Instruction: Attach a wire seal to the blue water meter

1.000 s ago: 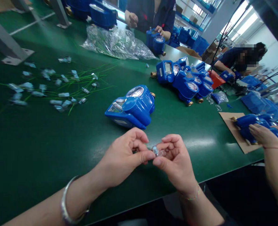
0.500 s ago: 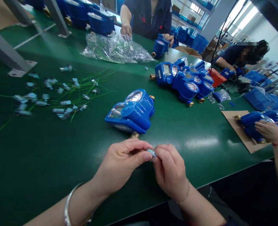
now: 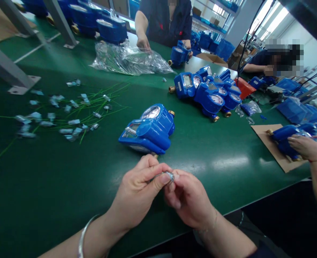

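Between my two hands is a small clear and pale-blue wire seal (image 3: 170, 175). My left hand (image 3: 139, 190) pinches it between thumb and forefinger. On its other side, the thumb and fingertips of my right hand (image 3: 190, 200) are also closed on it. Just beyond my fingers a blue water meter (image 3: 154, 127) lies tilted on the green table, its round dial and display facing up and to the left. My left hand partly covers the meter's near brass fitting. Similar seals with thin green wires (image 3: 75, 122) lie scattered to the left.
Several blue meters (image 3: 212, 93) are grouped at the right. A clear plastic bag (image 3: 131, 59) lies at the back, under a co-worker's hand (image 3: 143, 43). Grey metal legs (image 3: 10, 68) stand on the left. Another person's hand (image 3: 306, 145) touches meters on cardboard (image 3: 271, 143).
My right hand has turned, its fingers now further round the seal. The seal has shifted slightly left. The co-worker's blue meter at the back has moved a little left in view.
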